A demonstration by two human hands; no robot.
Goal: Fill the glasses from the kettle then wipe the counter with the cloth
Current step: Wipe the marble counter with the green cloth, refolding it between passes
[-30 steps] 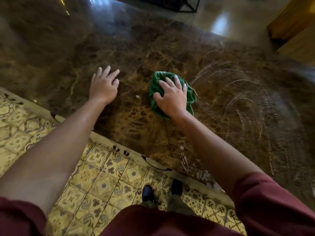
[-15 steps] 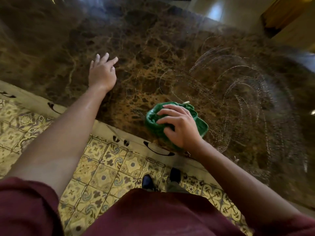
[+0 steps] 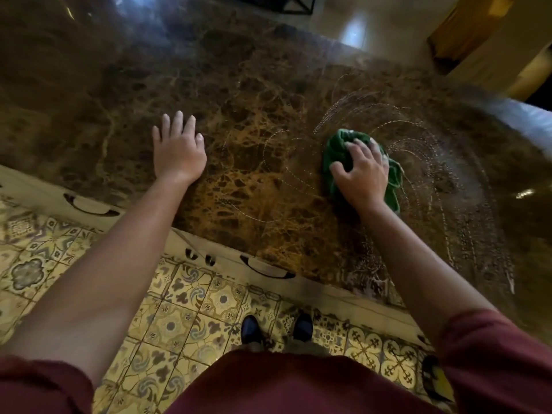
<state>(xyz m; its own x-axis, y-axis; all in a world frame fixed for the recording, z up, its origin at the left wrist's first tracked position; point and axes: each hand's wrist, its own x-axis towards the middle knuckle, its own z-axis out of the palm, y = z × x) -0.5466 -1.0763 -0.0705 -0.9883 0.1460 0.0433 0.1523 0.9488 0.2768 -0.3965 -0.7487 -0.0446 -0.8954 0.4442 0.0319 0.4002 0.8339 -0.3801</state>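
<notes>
A bunched green cloth (image 3: 336,149) lies on the dark brown marble counter (image 3: 245,115), right of centre. My right hand (image 3: 361,174) presses down on it, fingers curled over the fabric. Curved wet streaks (image 3: 433,150) arc across the stone around and to the right of the cloth. My left hand (image 3: 177,150) rests flat on the counter to the left, fingers spread, holding nothing. No kettle or glasses are in view.
The counter's front edge runs diagonally from left to lower right, with drawer handles (image 3: 267,268) below it. Patterned floor tiles (image 3: 167,321) and my shoes (image 3: 249,328) are beneath. A wooden cabinet (image 3: 466,28) stands at the far right.
My right hand has swept the cloth from near the front edge out and to the right, leaving fresh wet arcs. My left hand has stayed flat on the counter.
</notes>
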